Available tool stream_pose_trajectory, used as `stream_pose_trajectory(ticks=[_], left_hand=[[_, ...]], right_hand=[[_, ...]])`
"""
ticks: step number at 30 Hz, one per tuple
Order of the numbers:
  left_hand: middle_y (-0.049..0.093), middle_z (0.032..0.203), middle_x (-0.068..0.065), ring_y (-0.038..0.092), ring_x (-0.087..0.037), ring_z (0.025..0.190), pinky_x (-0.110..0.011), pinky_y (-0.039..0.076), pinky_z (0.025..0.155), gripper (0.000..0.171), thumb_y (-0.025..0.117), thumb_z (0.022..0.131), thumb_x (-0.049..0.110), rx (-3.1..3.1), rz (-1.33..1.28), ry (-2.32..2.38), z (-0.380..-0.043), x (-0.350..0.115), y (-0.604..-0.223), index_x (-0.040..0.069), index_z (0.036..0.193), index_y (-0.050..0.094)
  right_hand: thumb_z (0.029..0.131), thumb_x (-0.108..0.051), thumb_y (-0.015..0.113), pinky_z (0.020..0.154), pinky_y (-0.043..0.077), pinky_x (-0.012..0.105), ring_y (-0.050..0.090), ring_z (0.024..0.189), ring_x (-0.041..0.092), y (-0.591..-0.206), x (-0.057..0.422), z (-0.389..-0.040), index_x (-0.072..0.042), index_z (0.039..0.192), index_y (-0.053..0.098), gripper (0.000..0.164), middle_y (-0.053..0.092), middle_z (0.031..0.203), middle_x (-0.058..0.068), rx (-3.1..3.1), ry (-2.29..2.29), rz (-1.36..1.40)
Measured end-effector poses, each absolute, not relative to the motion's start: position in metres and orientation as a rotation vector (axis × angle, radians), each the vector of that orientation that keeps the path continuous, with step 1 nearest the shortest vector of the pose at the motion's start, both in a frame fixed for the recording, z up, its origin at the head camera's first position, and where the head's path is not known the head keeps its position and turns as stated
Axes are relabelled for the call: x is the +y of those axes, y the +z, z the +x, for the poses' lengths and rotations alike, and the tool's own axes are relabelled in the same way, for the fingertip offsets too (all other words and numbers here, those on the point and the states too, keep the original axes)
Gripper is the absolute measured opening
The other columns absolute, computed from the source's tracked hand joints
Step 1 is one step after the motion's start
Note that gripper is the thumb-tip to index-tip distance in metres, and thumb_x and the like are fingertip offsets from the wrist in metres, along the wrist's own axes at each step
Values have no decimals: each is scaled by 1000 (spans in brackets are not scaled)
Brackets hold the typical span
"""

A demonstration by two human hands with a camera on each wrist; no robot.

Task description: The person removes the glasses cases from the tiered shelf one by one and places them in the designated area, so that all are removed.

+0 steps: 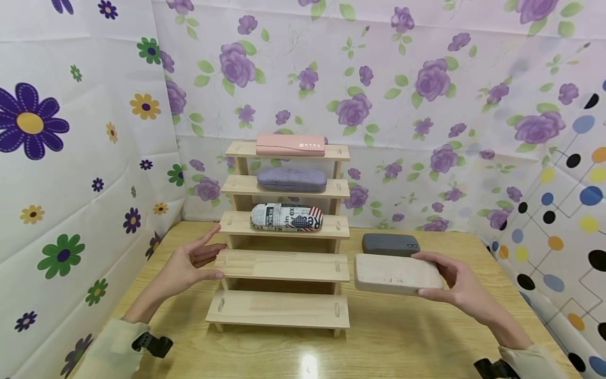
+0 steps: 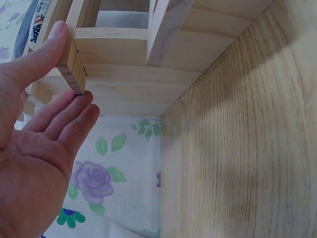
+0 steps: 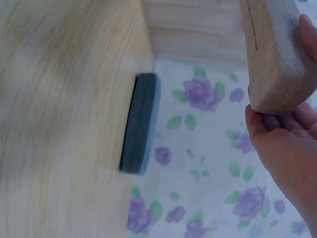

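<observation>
A beige glasses case (image 1: 396, 273) is held level off the table to the right of the wooden tiered rack (image 1: 284, 264). My right hand (image 1: 456, 284) grips its right end, thumb on the near side and fingers behind. In the right wrist view, the case (image 3: 275, 59) shows small dark lettering along one side. My left hand (image 1: 189, 263) is at the rack's left side, fingers spread and fairly straight. In the left wrist view, its thumb and fingertips touch around the end of one shelf board (image 2: 73, 69).
The top three tiers bear a pink case (image 1: 290, 146), a purple case (image 1: 291, 179) and a newspaper-print case (image 1: 286, 218). A dark grey glasses case (image 1: 389, 244) lies on the wooden table (image 1: 402, 337) behind the beige one. Patterned cloth (image 1: 307, 105) encloses the back and sides.
</observation>
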State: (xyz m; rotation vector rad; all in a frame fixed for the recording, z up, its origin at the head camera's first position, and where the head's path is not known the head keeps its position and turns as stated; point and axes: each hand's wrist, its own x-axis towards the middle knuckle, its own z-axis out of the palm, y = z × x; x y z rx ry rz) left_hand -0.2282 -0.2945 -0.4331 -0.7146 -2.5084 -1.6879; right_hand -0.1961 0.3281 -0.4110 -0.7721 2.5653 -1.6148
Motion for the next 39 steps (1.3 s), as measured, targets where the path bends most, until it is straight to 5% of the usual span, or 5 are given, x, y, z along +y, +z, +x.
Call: stream_pose_trajectory(ticks=[4,17,39], left_hand=[[56,148,-25,55,-39,135,-39,55,104,108,90,83,4,-2505,-719,-1687,-228,-294,-433,26,169,29],[56,148,-26,56,-41,134,-53,51,105,108,90,83,4,-2506,-723,-1689,-228,-294,-433,25,169,29],[54,149,-28,54,-40,136,-53,51,104,108,90,83,3,-2512,-714,-1698,-226,-294,-431,25,169,28]], right_hand=[[95,-3,79,89,58,25,63,117,15,-416,342,-198,-3,152,53,63,54,148,19,2567,-1610,-710],[94,-6,81,84,59,27,66,112,17,-445,372,-214,0,150,54,62,57,143,24,2578,-1572,-612],[94,-19,84,89,57,27,62,117,19,-478,382,-252,-3,154,50,71,53,148,22,2582,-1499,-452]])
